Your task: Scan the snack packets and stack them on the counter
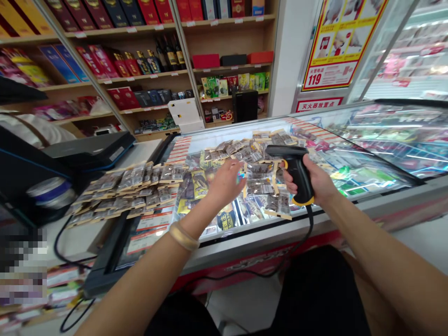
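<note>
My right hand (317,182) is wrapped round the handle of a black and yellow barcode scanner (301,175), its head pointing left over the freezer. My left hand (226,182), with a gold-coloured bangle (184,236) on the wrist, reaches over the small clear packets (259,179) on the glass. Its thumb and forefinger are a little apart beside the nearest packets, with a small rainbow glint between them. The other fingertips are hidden. More brown-filled packets lie in a spread pile (238,149) behind both hands.
Stacked packets (129,186) cover the counter at left, beside a dark machine (91,149). The chest freezer (213,239) holds bagged goods under glass. The scanner cable (252,273) hangs along its front. Shelves (147,74) with boxes and bottles stand behind.
</note>
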The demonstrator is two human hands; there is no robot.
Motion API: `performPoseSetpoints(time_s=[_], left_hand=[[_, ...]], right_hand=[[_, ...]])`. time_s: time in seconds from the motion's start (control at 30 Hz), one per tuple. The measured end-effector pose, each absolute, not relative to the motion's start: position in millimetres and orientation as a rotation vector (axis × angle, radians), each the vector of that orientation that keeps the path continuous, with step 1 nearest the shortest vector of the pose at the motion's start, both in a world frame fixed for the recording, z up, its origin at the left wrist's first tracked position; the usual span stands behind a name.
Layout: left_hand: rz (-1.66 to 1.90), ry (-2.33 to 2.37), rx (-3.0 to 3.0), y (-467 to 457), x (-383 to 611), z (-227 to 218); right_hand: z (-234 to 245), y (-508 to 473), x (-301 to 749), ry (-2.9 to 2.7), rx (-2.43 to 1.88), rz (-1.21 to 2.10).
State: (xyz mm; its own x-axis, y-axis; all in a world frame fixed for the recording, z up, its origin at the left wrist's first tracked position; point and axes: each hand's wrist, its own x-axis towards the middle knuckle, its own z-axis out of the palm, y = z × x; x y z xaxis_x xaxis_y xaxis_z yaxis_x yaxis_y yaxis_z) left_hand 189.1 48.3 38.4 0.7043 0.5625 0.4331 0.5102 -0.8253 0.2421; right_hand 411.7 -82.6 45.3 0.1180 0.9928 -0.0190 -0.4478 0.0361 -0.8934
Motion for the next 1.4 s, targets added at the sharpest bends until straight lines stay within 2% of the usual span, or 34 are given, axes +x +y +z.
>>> performPoseSetpoints(time_s=[0.27, 0.53, 0.67, 0.87, 1.07, 1.23, 1.4], left_hand=[[0.703, 0.947, 3.000, 33, 238, 37], [0.648, 1.061, 3.021, 31, 239, 27], [0.746, 1.064, 2.905, 33, 236, 25], [1.145, 1.008, 2.390, 47, 228, 17], [1.304, 0.956, 1.760, 59, 228, 13], [1.179, 0.824, 1.245, 56, 218, 25], [0.934, 0.744, 0.983, 59, 180, 47]], right_hand=[[20, -109, 442, -0.704, -0.924, 1.188], [18, -110, 440, -0.729, -0.926, 1.222], [17, -111, 440, -0.721, -0.929, 1.227], [17, -112, 439, -0.737, -0.943, 1.216], [21, -112, 436, -0.720, -0.958, 1.201], [34, -109, 422, -0.725, -0.964, 1.138], [55, -96, 388, -0.780, -0.920, 1.218]])
